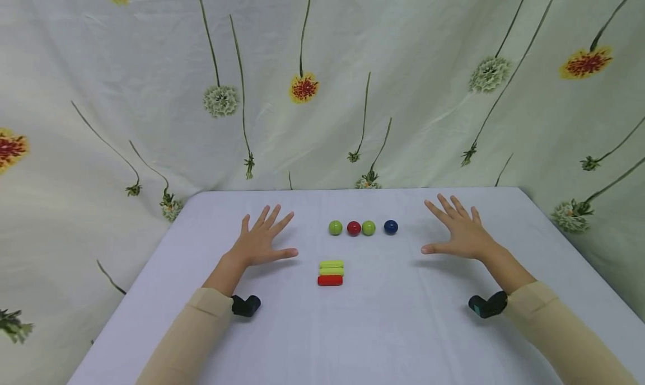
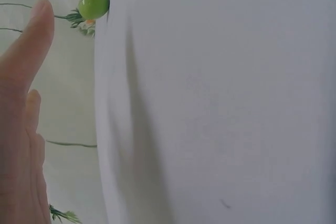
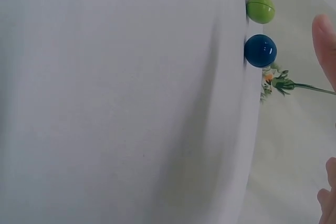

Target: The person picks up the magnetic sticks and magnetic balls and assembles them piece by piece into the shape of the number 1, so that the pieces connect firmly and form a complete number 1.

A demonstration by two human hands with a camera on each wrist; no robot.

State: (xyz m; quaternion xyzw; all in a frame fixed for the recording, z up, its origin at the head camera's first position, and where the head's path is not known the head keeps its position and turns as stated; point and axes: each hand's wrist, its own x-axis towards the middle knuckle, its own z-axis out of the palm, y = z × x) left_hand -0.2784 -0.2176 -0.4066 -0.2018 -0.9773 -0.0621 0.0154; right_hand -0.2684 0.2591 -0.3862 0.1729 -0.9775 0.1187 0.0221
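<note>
My left hand [image 1: 259,242] is held over the left part of the table with fingers spread, touching nothing. On the other side my right hand [image 1: 461,234] is spread the same way, its thumb pointing inward. Between them lies a row of small balls: a green ball [image 1: 335,228], a red ball [image 1: 354,228], another green ball [image 1: 368,228] and a dark blue ball [image 1: 390,227]. Nearer to me, two yellow-green sticks [image 1: 331,271] and a red stick [image 1: 330,281] lie side by side. The right wrist view shows the blue ball [image 3: 260,51] beyond the thumb.
A white cloth covers the table [image 1: 373,329]. Behind it hangs a pale curtain [image 1: 403,49] printed with flowers. Each wrist wears a small black camera, one at the left [image 1: 246,305] and one at the right [image 1: 487,305], close above the cloth.
</note>
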